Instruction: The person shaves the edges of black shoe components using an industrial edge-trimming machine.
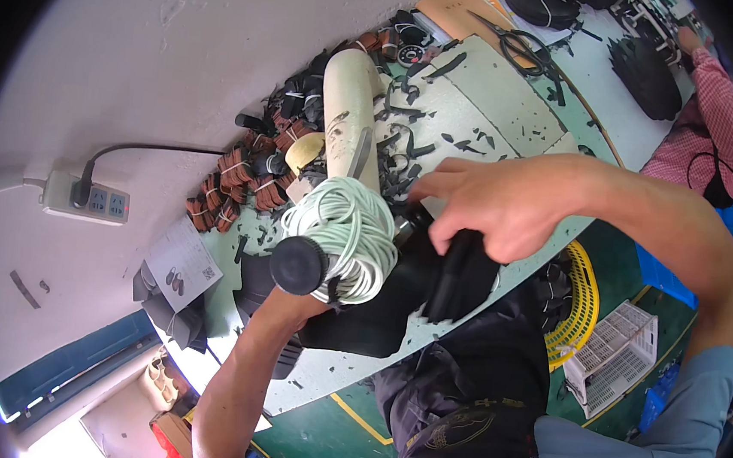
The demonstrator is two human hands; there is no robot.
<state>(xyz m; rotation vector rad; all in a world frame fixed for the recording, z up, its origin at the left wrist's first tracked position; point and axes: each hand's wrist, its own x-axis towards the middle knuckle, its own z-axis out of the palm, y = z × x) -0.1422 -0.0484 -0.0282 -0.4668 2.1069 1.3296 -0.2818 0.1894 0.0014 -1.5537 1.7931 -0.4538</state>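
My right hand is over the table with its fingers bent and slightly blurred. Its fingertips are at a narrow black piece; whatever they pinch is hidden. The forearm of my left hand reaches under a coil of pale green cord, which hides that hand and its fingers. The coil hangs on a thick cream post, in front of which a round black knob shows. Beneath my hands spreads dark sheet-like material on the pale table.
Bundles of brown and black pieces line the wall. Black scraps lie on a cream board, with scissors beyond. At right are a yellow basket, a white crate and another person's checked sleeve. A power strip hangs left.
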